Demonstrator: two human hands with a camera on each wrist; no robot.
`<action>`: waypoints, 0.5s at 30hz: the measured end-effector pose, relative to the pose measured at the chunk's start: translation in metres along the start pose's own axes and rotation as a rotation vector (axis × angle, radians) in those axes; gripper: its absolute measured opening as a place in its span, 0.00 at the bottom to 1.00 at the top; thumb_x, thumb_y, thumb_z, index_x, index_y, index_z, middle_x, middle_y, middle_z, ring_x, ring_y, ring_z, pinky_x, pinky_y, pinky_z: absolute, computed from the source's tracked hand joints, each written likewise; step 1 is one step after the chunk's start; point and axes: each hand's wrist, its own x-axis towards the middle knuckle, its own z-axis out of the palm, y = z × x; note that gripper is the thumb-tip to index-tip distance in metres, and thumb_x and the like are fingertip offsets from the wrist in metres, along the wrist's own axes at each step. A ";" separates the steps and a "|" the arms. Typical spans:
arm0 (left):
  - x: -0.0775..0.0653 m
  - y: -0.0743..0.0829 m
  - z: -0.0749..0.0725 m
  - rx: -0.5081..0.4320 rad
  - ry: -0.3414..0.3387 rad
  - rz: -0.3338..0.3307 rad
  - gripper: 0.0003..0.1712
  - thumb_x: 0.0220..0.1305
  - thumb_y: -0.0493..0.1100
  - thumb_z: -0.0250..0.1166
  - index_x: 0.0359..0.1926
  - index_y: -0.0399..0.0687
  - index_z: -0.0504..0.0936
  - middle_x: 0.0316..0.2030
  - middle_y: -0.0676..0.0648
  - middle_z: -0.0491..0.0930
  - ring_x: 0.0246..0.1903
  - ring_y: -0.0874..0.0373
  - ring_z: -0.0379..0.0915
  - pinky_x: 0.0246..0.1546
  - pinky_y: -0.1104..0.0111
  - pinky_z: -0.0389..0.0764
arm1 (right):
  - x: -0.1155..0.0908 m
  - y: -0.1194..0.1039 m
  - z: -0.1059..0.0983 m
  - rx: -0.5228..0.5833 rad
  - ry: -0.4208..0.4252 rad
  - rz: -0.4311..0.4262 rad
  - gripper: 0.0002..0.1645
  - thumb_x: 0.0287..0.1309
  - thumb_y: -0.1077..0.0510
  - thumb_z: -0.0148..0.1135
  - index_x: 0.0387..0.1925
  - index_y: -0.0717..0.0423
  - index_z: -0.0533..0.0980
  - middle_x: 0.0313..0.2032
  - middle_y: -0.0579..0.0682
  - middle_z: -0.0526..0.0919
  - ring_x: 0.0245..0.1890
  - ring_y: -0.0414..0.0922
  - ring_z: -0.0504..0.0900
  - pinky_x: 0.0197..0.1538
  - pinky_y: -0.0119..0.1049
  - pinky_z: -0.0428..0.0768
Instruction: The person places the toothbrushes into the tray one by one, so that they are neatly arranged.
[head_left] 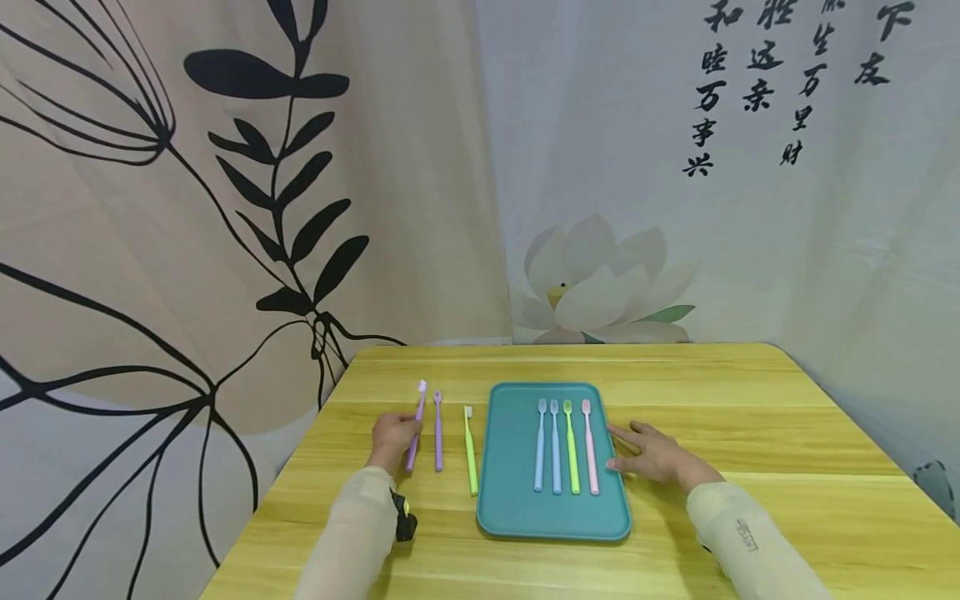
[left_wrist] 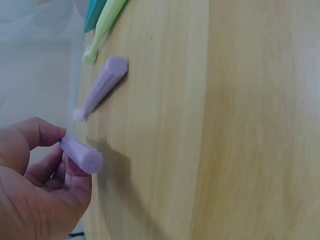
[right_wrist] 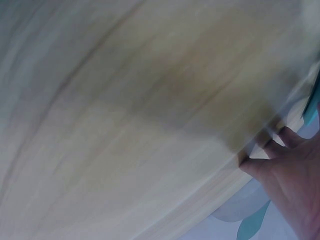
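In the head view my left hand [head_left: 393, 440] pinches a purple toothbrush [head_left: 417, 427] between thumb and fingers, bristle end pointing away. The left wrist view shows the handle end of this toothbrush [left_wrist: 85, 156], tilted and lifted off the wood. A second purple toothbrush [head_left: 438, 433] lies just right of it, and a green toothbrush [head_left: 470, 450] lies beside the tray. On the teal tray [head_left: 510, 517] two blue toothbrushes [head_left: 540, 450], a green one [head_left: 572, 450] and a pink one [head_left: 590, 450] lie side by side. My right hand [head_left: 656, 454] rests against the tray's right rim, its fingers extended.
The wooden table [head_left: 750, 400] reaches to a patterned curtain [head_left: 420, 167] behind and at both sides. A black device [head_left: 403, 518] sits on my left wrist.
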 end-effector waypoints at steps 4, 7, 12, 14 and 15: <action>-0.002 0.006 0.003 -0.028 0.020 -0.006 0.17 0.59 0.33 0.64 0.50 0.29 0.83 0.45 0.33 0.83 0.42 0.46 0.79 0.42 0.61 0.82 | 0.000 0.001 0.000 0.005 -0.001 0.002 0.48 0.61 0.33 0.60 0.75 0.50 0.60 0.71 0.74 0.52 0.68 0.76 0.53 0.62 0.76 0.50; -0.002 0.010 0.006 -0.066 0.033 -0.021 0.18 0.58 0.31 0.64 0.51 0.30 0.83 0.46 0.33 0.82 0.43 0.45 0.79 0.44 0.60 0.82 | 0.000 0.001 0.000 0.005 -0.001 -0.003 0.48 0.61 0.33 0.60 0.75 0.51 0.60 0.71 0.74 0.52 0.68 0.76 0.52 0.62 0.76 0.51; 0.000 0.013 0.009 -0.120 0.044 -0.028 0.19 0.56 0.29 0.65 0.51 0.31 0.83 0.45 0.34 0.83 0.38 0.49 0.80 0.38 0.65 0.83 | 0.000 0.001 0.000 0.005 0.000 -0.010 0.48 0.62 0.33 0.60 0.75 0.52 0.60 0.71 0.75 0.52 0.68 0.76 0.52 0.63 0.76 0.50; 0.000 0.014 0.010 -0.130 0.045 -0.021 0.20 0.54 0.28 0.65 0.51 0.31 0.83 0.44 0.34 0.83 0.35 0.51 0.80 0.35 0.66 0.83 | 0.000 0.001 0.000 0.005 0.001 -0.012 0.48 0.62 0.34 0.60 0.75 0.52 0.60 0.71 0.75 0.52 0.68 0.76 0.52 0.63 0.76 0.49; 0.000 0.014 0.010 -0.137 0.045 -0.020 0.21 0.53 0.28 0.65 0.51 0.32 0.83 0.43 0.35 0.83 0.34 0.51 0.79 0.33 0.67 0.83 | 0.000 0.001 0.000 0.004 0.000 -0.012 0.48 0.62 0.34 0.60 0.75 0.52 0.60 0.70 0.75 0.52 0.68 0.76 0.52 0.63 0.76 0.49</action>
